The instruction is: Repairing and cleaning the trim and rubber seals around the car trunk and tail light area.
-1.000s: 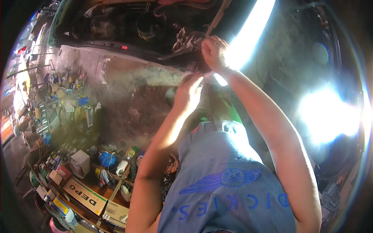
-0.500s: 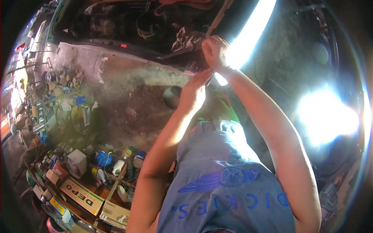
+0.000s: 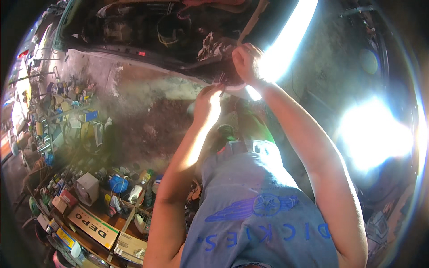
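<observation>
A dark vehicle body [image 3: 129, 27] with its inside open to view fills the top; its lower edge runs down towards my hands. At that edge my left hand [image 3: 207, 103] pinches its fingertips together beside a thin, light prong-like piece, too small to name. My right hand [image 3: 247, 63] is curled closed at the lower end of a brown strip [image 3: 253, 20], beside a glaring white panel [image 3: 290, 40]. What lies inside its fingers is hidden. Between the hands a pale curved edge [image 3: 236, 88] shows.
Crumpled brown paper [image 3: 213, 48] lies in the vehicle body. To the lower left, a crowded bench [image 3: 119, 222] holds a flat cardboard box [image 3: 94, 226], a white box [image 3: 87, 187], a blue bundle [image 3: 119, 183] and several bottles. Strong light [image 3: 377, 134] glares at the right.
My left hand has moved left, away from my right hand, and its fingers have bent into a pinch. The thin prong-like piece now shows at its fingertips. My right hand has hardly moved.
</observation>
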Demonstrator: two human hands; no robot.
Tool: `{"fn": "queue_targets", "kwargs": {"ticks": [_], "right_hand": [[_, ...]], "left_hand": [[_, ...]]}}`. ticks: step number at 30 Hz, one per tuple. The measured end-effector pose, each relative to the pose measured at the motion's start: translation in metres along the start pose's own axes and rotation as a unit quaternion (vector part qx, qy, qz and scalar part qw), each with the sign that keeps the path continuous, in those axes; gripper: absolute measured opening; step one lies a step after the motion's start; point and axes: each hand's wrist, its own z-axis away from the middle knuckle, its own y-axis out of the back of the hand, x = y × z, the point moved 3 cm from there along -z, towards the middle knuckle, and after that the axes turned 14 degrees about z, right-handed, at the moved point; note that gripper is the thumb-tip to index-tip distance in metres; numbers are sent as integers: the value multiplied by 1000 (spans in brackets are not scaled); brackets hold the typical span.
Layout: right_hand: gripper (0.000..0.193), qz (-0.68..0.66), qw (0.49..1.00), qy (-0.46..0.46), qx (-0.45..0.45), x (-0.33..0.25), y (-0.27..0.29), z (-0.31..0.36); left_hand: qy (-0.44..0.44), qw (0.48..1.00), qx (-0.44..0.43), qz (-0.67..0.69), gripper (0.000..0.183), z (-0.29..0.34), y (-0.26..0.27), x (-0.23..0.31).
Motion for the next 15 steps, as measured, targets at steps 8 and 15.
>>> {"fn": "queue_targets", "kwargs": {"ticks": [8, 15], "right_hand": [[3, -14, 1000, -6, 25, 3, -8, 0], [4, -18, 1000, -3, 25, 4, -9, 1]], "left_hand": [[-142, 988, -59, 14, 39, -17, 5, -4], [-154, 985, -59, -44, 36, -16, 3, 8]]}}
